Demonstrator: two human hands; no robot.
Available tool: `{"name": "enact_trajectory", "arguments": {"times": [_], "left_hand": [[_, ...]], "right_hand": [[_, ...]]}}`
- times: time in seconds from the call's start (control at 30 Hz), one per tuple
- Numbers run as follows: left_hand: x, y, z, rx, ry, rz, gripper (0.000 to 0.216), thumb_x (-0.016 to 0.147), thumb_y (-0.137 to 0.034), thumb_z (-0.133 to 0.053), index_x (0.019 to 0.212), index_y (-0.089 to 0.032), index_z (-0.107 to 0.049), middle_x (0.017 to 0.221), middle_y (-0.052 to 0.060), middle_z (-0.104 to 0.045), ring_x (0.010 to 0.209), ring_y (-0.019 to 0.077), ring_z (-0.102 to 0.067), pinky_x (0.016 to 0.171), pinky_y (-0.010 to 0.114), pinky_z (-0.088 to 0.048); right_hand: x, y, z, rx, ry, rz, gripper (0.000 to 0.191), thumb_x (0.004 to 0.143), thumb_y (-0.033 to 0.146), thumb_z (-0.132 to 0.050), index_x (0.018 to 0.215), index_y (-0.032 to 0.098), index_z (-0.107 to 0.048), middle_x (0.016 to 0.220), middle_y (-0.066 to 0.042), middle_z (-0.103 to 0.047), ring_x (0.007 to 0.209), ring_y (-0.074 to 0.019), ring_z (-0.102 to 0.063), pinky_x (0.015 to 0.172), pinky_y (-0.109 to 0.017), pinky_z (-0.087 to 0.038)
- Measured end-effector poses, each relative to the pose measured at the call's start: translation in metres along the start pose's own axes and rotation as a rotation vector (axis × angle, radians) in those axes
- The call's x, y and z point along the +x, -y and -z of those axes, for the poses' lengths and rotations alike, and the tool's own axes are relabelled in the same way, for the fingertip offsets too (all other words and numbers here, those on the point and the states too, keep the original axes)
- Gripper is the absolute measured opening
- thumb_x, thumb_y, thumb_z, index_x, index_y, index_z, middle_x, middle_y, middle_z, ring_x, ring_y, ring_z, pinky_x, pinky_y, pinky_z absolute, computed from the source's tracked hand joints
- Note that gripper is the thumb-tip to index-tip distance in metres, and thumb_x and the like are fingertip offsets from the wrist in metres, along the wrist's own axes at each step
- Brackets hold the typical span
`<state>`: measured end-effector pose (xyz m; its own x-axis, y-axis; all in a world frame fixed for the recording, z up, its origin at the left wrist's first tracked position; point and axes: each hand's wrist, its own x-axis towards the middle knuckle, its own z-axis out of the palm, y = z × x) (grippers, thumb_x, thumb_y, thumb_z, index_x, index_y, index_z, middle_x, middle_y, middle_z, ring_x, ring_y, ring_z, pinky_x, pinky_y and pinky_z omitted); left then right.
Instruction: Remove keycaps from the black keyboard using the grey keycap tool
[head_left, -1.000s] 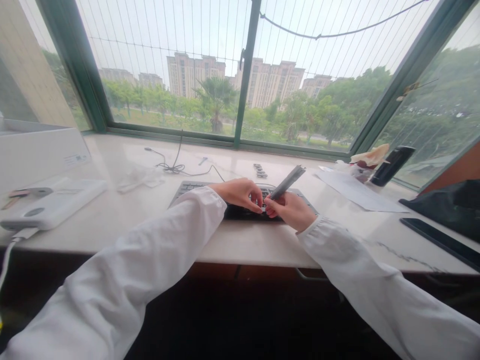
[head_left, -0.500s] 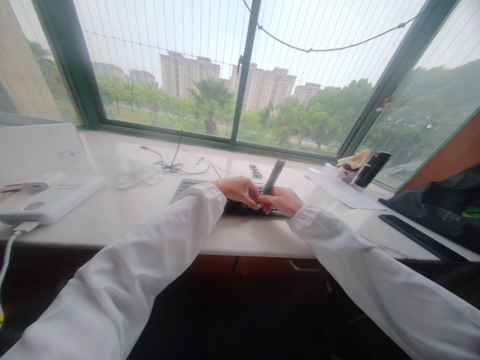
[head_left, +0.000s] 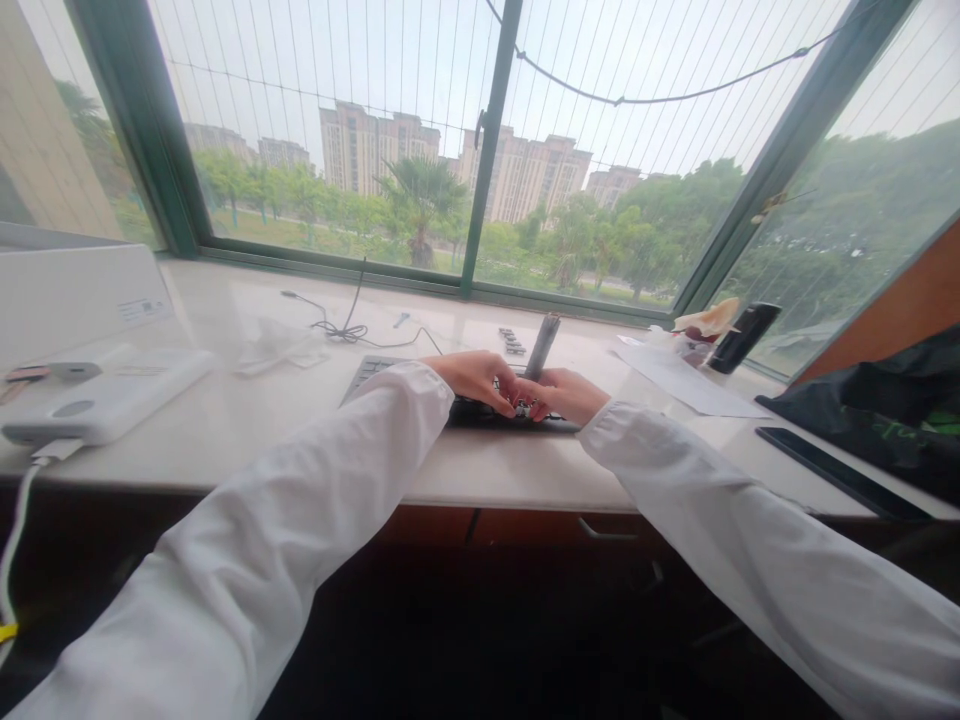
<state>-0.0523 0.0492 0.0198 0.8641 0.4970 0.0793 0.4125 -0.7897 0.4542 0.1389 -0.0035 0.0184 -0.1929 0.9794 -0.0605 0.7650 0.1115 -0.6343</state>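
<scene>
A dark keyboard (head_left: 369,373) lies on the white windowsill counter (head_left: 247,420), mostly covered by my hands. My right hand (head_left: 566,394) is closed round a slim grey tool (head_left: 542,346), which stands almost upright with its lower tip down at the keys. My left hand (head_left: 478,378) rests on the keyboard right beside it, fingers curled in a pinch at the tool's tip; what they pinch is too small to make out. Several loose dark keycaps (head_left: 513,343) lie in a row just behind the keyboard.
A white power bank (head_left: 105,402) with a cable and a white box (head_left: 75,300) sit at the left. A thin cable (head_left: 341,328) coils behind the keyboard. At the right are paper (head_left: 686,385), a dark cylinder (head_left: 744,337), a black phone (head_left: 832,472) and a black bag (head_left: 885,415).
The grey tool has swung from a slant to nearly upright, and my right hand has closed in on my left over the keys. The view shifted slightly.
</scene>
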Motion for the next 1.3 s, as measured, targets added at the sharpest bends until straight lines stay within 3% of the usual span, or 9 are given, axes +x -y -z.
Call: {"name": "enact_trajectory", "arguments": {"times": [0.1,0.27,0.5,0.63,0.77,0.97,1.17,1.3], "left_hand": [[0.000,-0.002,0.000,0.032,-0.001,0.011,0.039,0.069,-0.050,-0.070,0.091,-0.019,-0.071,0.079,-0.003,-0.067,0.068,0.0092,-0.054,0.060,0.020,-0.034],[0.000,-0.003,0.000,0.043,0.009,-0.018,0.040,0.070,-0.050,-0.069,0.097,-0.021,-0.072,0.083,-0.002,-0.066,0.071,0.0095,-0.056,0.062,0.019,-0.035],[0.001,-0.002,-0.001,0.050,-0.009,-0.023,0.039,0.071,-0.050,-0.069,0.097,-0.021,-0.073,0.082,-0.002,-0.068,0.068,0.0093,-0.055,0.061,0.020,-0.034],[0.003,-0.001,-0.006,0.068,-0.039,-0.051,0.033,0.073,-0.046,-0.067,0.094,-0.021,-0.074,0.079,-0.002,-0.070,0.067,0.0095,-0.056,0.059,0.020,-0.034],[0.004,-0.010,-0.011,0.225,-0.129,-0.027,0.026,0.069,-0.043,-0.068,0.084,-0.023,-0.075,0.076,-0.003,-0.070,0.062,0.0088,-0.056,0.057,0.020,-0.034],[0.005,-0.019,-0.016,0.404,-0.156,0.065,0.024,0.068,-0.046,-0.064,0.076,-0.025,-0.074,0.066,-0.003,-0.068,0.057,0.0108,-0.054,0.055,0.024,-0.031],[0.006,-0.018,-0.014,0.411,-0.157,0.062,0.027,0.066,-0.047,-0.065,0.079,-0.025,-0.074,0.068,-0.003,-0.068,0.057,0.0103,-0.053,0.057,0.023,-0.030],[0.005,-0.020,-0.013,0.411,-0.161,0.060,0.026,0.066,-0.047,-0.065,0.077,-0.026,-0.074,0.069,-0.003,-0.068,0.058,0.0103,-0.053,0.056,0.024,-0.030]], "right_hand": [[-0.001,-0.005,0.001,-0.064,-0.107,0.046,0.032,0.081,0.049,-0.063,0.086,0.018,-0.068,0.074,-0.005,-0.072,0.071,-0.0186,-0.069,0.071,-0.028,-0.053],[0.000,-0.014,-0.004,0.069,-0.166,0.113,0.024,0.077,0.039,-0.071,0.091,0.020,-0.068,0.080,-0.004,-0.074,0.074,-0.0182,-0.071,0.074,-0.029,-0.055],[-0.002,-0.006,-0.013,0.442,-0.199,-0.047,0.008,0.082,0.020,-0.068,0.079,0.014,-0.062,0.072,-0.005,-0.071,0.070,-0.0153,-0.070,0.072,-0.027,-0.059],[-0.005,-0.006,-0.018,0.595,-0.225,-0.162,0.014,0.087,0.013,-0.060,0.073,0.013,-0.059,0.065,-0.004,-0.069,0.061,-0.0107,-0.067,0.068,-0.022,-0.059],[-0.007,-0.012,-0.023,0.680,-0.240,-0.147,0.014,0.088,0.013,-0.058,0.075,0.014,-0.057,0.066,-0.004,-0.068,0.061,-0.0101,-0.068,0.064,-0.019,-0.059],[-0.007,-0.012,-0.021,0.563,-0.222,-0.085,0.004,0.087,0.016,-0.060,0.086,0.015,-0.056,0.075,-0.004,-0.069,0.065,-0.0133,-0.069,0.067,-0.025,-0.061],[-0.002,-0.018,-0.018,0.304,-0.216,-0.054,0.014,0.086,0.028,-0.062,0.093,0.017,-0.056,0.088,-0.007,-0.072,0.071,-0.0172,-0.071,0.068,-0.029,-0.059],[0.000,-0.021,-0.018,0.280,-0.214,-0.052,0.016,0.086,0.029,-0.062,0.095,0.017,-0.056,0.091,-0.008,-0.072,0.072,-0.0181,-0.071,0.069,-0.031,-0.059]]}}
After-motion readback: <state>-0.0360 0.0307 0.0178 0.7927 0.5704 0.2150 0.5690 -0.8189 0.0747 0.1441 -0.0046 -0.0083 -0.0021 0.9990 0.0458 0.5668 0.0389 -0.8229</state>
